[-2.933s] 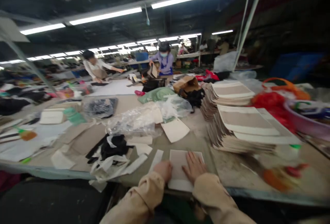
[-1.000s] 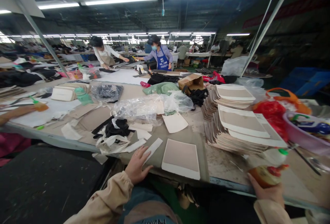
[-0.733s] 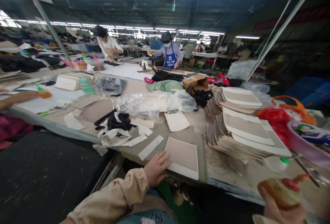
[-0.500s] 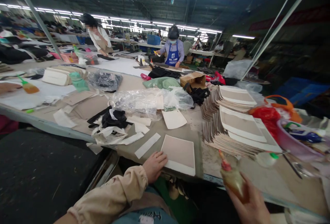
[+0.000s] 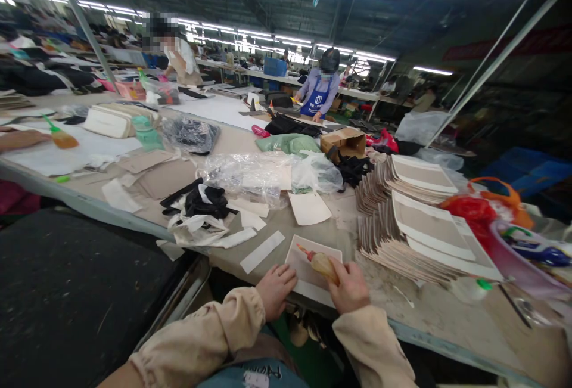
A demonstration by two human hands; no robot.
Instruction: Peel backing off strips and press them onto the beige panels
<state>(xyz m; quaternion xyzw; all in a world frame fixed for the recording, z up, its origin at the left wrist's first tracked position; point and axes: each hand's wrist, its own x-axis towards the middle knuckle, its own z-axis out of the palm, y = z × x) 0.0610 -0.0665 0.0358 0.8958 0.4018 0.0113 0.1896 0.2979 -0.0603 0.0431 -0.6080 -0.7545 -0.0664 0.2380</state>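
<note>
At the table's front edge lies a flat beige panel [image 5: 308,283] with a pale border. The fingers of my left hand [image 5: 276,289] rest flat on its left edge, stretched out. My right hand [image 5: 351,286] is wrapped round a squeeze bottle of amber liquid [image 5: 325,266]. The bottle is tilted over the panel, its reddish nozzle pointing left near the panel's upper part; whether the tip touches is too small to tell. Left of the panel is a white strip [image 5: 263,252]. A pale, slightly curled sheet [image 5: 310,208] lies just behind it.
Fanned stacks of panels [image 5: 429,221] stand to the right, near a green-capped container [image 5: 471,289] and a purple basin [image 5: 513,257]. Black and white cloth scraps [image 5: 201,209] and clear plastic bags [image 5: 245,173] lie behind. Another person's hand [image 5: 22,137] is at far left.
My right hand has brought the bottle leftward from beyond the table's front edge to over the panel, nozzle now pointing left. My left hand stays on the panel. The view has shifted slightly.
</note>
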